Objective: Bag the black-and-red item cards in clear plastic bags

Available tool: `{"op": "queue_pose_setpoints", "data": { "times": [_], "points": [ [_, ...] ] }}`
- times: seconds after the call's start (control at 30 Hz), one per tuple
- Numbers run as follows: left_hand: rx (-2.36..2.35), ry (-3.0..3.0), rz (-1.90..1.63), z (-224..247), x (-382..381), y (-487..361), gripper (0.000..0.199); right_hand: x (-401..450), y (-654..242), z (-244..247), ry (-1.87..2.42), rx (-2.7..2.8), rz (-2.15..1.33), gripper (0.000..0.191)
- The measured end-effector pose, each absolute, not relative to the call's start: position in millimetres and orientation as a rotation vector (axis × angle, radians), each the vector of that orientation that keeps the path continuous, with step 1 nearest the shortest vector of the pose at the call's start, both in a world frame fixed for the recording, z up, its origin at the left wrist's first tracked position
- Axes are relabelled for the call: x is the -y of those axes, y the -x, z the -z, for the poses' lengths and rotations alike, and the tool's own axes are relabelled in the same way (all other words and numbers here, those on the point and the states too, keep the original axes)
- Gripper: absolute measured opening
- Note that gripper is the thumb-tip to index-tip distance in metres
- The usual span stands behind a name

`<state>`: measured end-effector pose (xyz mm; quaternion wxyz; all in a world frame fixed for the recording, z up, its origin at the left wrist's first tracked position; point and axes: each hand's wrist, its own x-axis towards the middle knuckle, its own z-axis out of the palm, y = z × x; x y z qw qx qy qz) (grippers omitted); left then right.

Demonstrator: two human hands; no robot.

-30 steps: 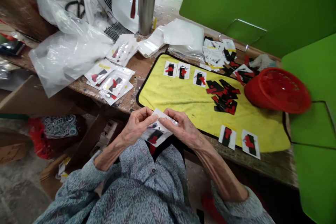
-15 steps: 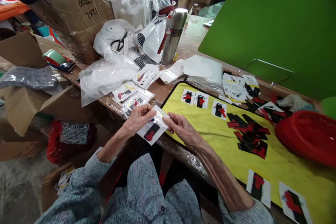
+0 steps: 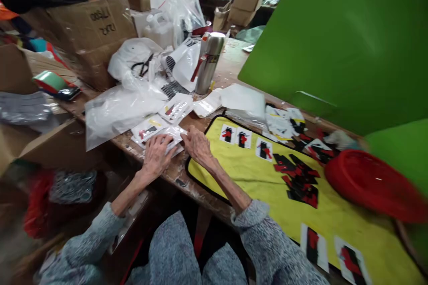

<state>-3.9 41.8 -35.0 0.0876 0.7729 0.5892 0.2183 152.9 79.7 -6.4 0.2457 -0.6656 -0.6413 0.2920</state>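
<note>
The plastic packet [image 3: 173, 132] has moved onto the packet pile [image 3: 147, 128], partly under your left hand [image 3: 157, 158] with fingers loosely spread, while your right hand [image 3: 198, 146] bends narrowly by its right edge, pinching or not I cannot tell, so align the edges gently.

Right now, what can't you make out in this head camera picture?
Head view, glossy white flat packet: partly hidden by the left hand.
Head view, rightmost rectangular white card: its end cut off by the bottom edge.
Head view, round red plastic basket: inside blurred.
Head view, grey heap in the red plastic bag: single pieces blurred.
</note>
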Motion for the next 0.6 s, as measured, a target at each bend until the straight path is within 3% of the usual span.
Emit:
{"op": "queue_pose_setpoints", "data": {
  "times": [0.17,0.27,0.47,0.6],
  "points": [
    [-1.805,-2.413,-0.694,48,-47,6,0.033,-103,-231,-13,2.056,1.731,-0.275,0.017],
    [-1.884,-2.461,-0.894,45,-39,3,0.036,-129,-289,-19,2.199,1.530,-0.124,0.026],
    [-1.560,-2.403,-1.249,45,1,-28,0.023,-172,-342,2,2.293,1.265,-0.132,0.032],
    [-1.449,-2.257,-1.246,51,18,-41,0.023,-188,-354,19,2.245,1.154,-0.180,0.016]
  ]
}}
